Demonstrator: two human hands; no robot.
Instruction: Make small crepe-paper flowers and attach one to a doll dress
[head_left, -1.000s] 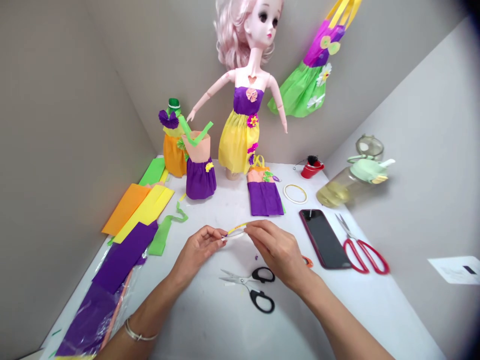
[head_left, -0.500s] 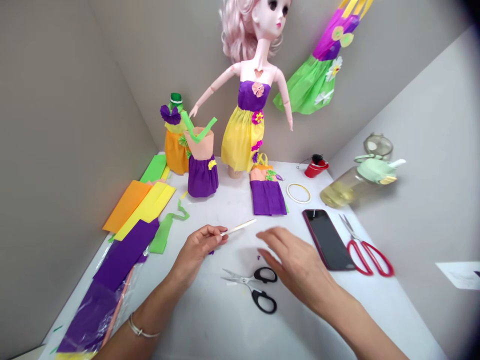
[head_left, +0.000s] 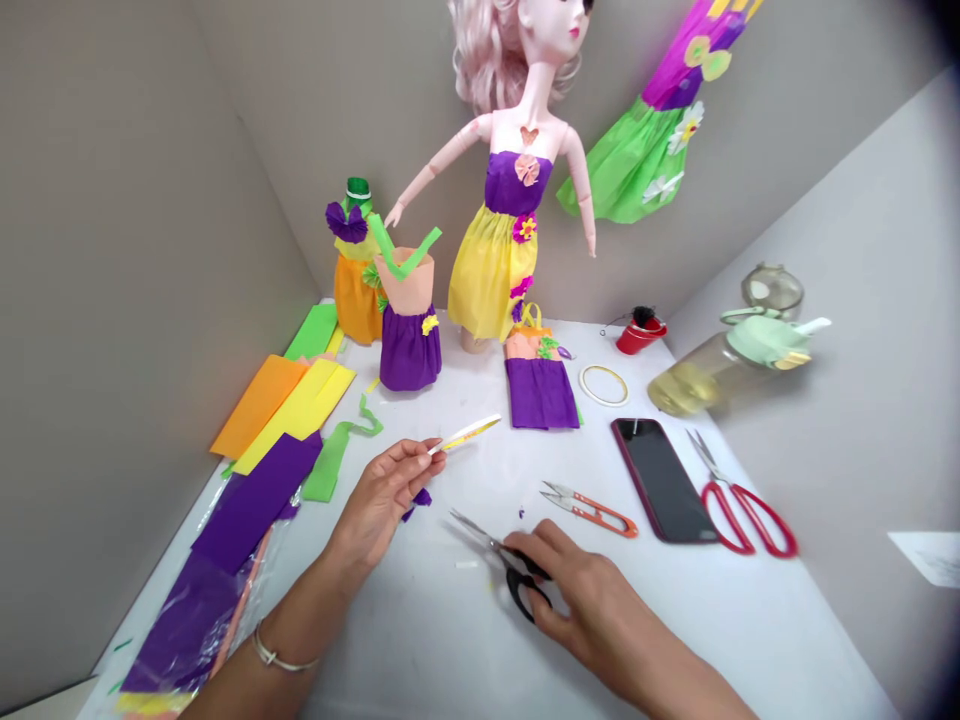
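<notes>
My left hand [head_left: 381, 492] pinches a narrow tape roll [head_left: 472, 432], white with a yellow inner side and seen nearly edge-on, its far end pointing up to the right. Lower right, my right hand [head_left: 581, 580] has its fingers around the black handles of small scissors [head_left: 480, 532]. Their blades point up-left and lie close together, just over the white table. A small purple paper scrap [head_left: 421, 497] shows beside my left hand. Orange thread snips [head_left: 592, 508] rest beyond my right hand. A similar tape ring [head_left: 604, 385] lies flat farther back.
A doll [head_left: 499, 260] in a purple and yellow dress stands at the back, with small paper dresses [head_left: 411, 350] around it. Coloured paper sheets [head_left: 255, 500] line the left edge. On the right are a phone [head_left: 664, 480], red-handled scissors [head_left: 742, 510], a bottle [head_left: 712, 370] and a red bucket [head_left: 640, 335].
My right hand has come down onto the black scissors and taken hold of them, uncovering the orange snips. The tape roll in my left hand has tilted, showing its yellow side.
</notes>
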